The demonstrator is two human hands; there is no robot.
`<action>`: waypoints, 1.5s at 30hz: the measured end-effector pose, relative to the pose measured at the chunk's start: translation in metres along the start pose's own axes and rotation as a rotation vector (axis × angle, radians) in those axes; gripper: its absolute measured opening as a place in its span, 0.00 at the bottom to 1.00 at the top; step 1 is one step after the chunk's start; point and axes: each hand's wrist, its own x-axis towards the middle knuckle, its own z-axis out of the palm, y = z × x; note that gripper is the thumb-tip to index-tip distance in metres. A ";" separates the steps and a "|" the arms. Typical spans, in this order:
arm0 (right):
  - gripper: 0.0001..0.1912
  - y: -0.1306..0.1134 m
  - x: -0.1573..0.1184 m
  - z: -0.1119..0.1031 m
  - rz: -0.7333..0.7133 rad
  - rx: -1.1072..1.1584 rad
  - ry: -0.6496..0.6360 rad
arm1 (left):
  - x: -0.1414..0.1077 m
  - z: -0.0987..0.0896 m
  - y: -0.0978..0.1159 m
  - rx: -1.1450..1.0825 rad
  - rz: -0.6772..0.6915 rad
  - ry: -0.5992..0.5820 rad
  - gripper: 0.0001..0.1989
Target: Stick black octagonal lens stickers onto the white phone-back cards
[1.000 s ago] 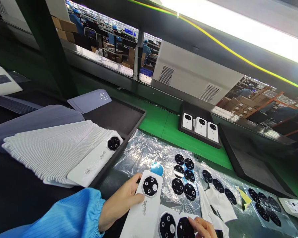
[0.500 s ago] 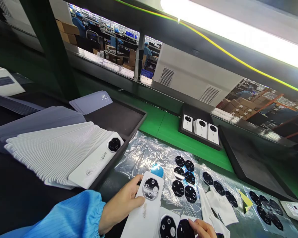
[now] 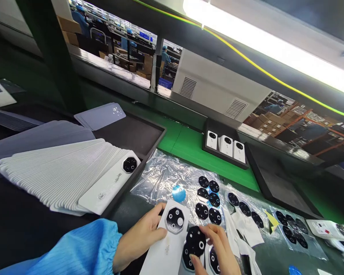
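Observation:
My left hand (image 3: 141, 238) is closed around the edge of a white phone back cover (image 3: 160, 254), its thumb lying on the face. Near the cover's top is a black eight-sided camera area with a silvery rim. My right hand (image 3: 220, 246) pinches a loose black camera lens cover (image 3: 195, 240) by its edge, just right of the held cover. Below it are two more white back covers, partly hidden by my fingers and the frame edge. A black camera area (image 3: 214, 261) shows on the right one.
Fanned white covers (image 3: 60, 168) fill a black tray at left. Several black lens covers (image 3: 202, 211) lie on clear plastic film (image 3: 160, 179) beside a blue disc (image 3: 178, 193). Further right are white scraps (image 3: 248, 227) and more lens covers. A small tray (image 3: 237, 162) holds white covers behind.
My right hand has moved up and left from the rightmost cover, now with the black lens cover raised between its fingers. My left hand keeps its hold. The view has shifted slightly.

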 end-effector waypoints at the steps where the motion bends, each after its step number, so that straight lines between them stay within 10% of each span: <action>1: 0.18 -0.003 0.005 0.000 -0.026 0.007 -0.041 | -0.001 0.001 -0.001 0.001 -0.002 -0.015 0.25; 45: 0.28 -0.018 0.032 0.017 -0.011 0.063 -0.334 | -0.003 0.002 -0.008 0.100 -0.032 -0.051 0.23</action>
